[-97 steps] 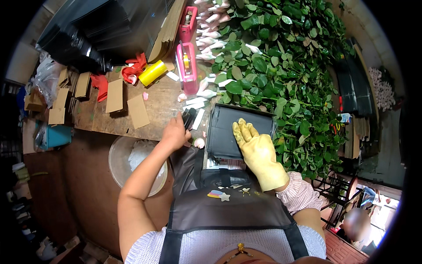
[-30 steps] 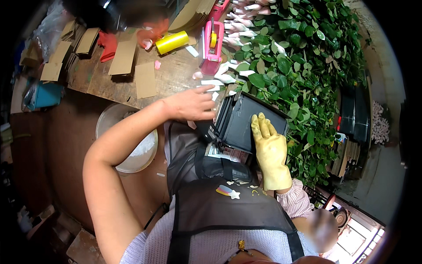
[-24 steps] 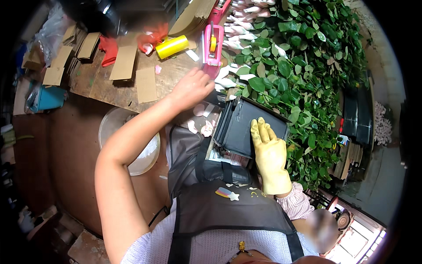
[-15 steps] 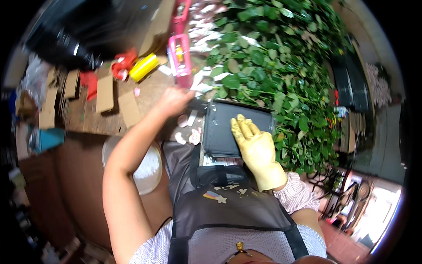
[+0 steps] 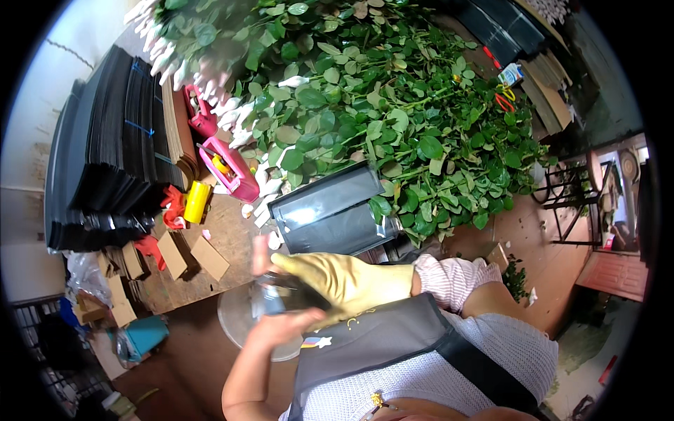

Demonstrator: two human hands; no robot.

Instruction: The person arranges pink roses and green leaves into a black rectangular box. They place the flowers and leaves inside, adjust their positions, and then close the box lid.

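My bare left hand is in front of my apron, fingers curved around a dark, blurred object with a greyish part; its kind I cannot make out. My right hand, in a yellow rubber glove, reaches across from the right with its fingertips beside that object. Whether the glove also grips it is smeared by motion. Just beyond the glove lies a shiny black panel, seamed across its middle, on the table edge. Leafy green stems are heaped against it, with white-netted flower heads at their left end.
Left of the panel stand pink holders, a yellow cylinder and cardboard pieces on the wooden table. Stacked black sheets rise at the far left. A round pale basin sits below the table edge.
My left hand has come back from the table to my apron with a dark object. The gloved hand has left the black panel and moved nearer to it. The view has turned.
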